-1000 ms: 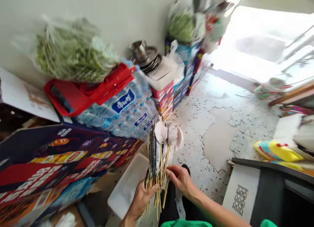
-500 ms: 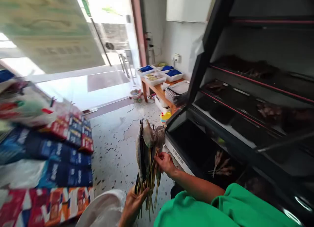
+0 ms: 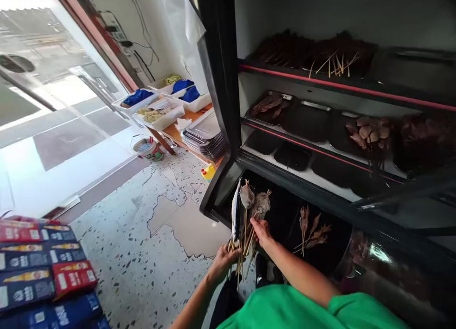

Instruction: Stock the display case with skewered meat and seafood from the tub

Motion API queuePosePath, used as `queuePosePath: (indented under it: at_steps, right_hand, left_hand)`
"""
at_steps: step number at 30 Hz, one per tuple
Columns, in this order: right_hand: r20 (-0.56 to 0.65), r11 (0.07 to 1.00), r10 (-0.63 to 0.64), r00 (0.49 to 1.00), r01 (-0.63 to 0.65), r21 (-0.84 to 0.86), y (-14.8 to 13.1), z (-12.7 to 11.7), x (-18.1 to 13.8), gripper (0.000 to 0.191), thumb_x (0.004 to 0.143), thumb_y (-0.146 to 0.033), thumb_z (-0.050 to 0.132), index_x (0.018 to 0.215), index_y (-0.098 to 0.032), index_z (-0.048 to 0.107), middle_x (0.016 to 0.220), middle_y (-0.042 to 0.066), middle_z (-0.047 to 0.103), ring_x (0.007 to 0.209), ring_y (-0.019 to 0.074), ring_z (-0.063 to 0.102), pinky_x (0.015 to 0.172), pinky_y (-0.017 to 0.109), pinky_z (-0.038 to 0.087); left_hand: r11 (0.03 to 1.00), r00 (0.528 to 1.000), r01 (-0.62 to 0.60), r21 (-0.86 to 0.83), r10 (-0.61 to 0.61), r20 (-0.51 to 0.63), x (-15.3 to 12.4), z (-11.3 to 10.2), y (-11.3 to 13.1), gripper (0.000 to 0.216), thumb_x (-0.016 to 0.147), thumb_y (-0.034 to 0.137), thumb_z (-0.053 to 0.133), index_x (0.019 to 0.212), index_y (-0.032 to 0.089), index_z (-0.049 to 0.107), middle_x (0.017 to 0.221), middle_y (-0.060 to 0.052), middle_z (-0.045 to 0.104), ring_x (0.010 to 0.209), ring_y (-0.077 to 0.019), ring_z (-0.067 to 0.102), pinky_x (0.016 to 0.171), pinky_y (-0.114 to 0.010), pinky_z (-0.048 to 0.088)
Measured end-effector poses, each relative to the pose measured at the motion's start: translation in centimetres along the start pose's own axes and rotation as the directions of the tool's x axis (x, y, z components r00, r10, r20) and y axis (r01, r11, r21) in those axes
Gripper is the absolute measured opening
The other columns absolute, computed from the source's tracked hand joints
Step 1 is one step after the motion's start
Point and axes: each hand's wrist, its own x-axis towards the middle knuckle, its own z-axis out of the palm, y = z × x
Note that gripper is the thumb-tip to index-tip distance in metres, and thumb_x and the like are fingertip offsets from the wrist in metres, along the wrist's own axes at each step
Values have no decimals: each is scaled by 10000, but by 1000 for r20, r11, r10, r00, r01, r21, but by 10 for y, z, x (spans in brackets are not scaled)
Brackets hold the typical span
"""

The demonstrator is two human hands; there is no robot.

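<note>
2 red-edged shelves [image 3: 338,85] holding trays [image 3: 307,122] rise beyond the skewered fish [image 3: 247,196].

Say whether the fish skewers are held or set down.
Held: left hand grips the fish skewers low; right hand touches them higher up.

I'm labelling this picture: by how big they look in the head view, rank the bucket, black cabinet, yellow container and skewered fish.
1. Black cabinet
2. Skewered fish
3. Bucket
4. Yellow container

The fish look nearer than the bucket, so true sizes are unsure.
</note>
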Motion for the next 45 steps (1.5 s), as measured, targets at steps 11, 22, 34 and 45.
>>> queuePosePath:
  at_steps: [11, 22, 34, 45]
  right_hand:
    - [-145, 883, 218, 965, -132, 451, 24, 33, 155, 140, 711, -148, 651, 709, -194, 519, 529, -48, 572, 451, 111, 569, 469, 219, 500]
    - [-249, 694, 174, 953, 60, 718, 56, 78, 228, 207, 632, -254, 730, 697, -204, 539, 588, -60, 596, 506, 92, 543, 502, 207, 461]
    - [-204, 510, 53, 978, 149, 847, 63, 97, 229, 325, 712, -428, 742, 849, -220, 533, 822, 8, 738, 717, 158, 709, 757, 329, 572]
    - [-414, 843, 253, 874, 11, 538, 175, -37, 192, 389, 702, -513, 719, 871, -184, 596, 669, 13, 651, 517, 146, 599, 561, 316, 541]
  left_hand:
    - [971, 968, 236, -41, -232, 93, 181, -59, -21, 536, 558, 460, 899, 900, 85, 730, 831, -125, 748, 703, -200, 693, 715, -304, 547]
    - [951, 948, 298, 87, -305, 85, 264, -116, -31, 567, 599, 404, 890, 1041, 110, 689, 969, -120, 751, 846, -246, 720, 788, -340, 572]
    - [878, 926, 377, 293, -355, -128, 290, -156, -43, 583, 539, 542, 872, 902, 141, 656, 741, -70, 701, 657, -214, 671, 581, -317, 539]
    - [806, 947, 238, 542, -68, -315, 301, -148, -63, 431, 460, 263, 914, 789, 183, 648, 757, -31, 705, 751, -212, 662, 662, -279, 487]
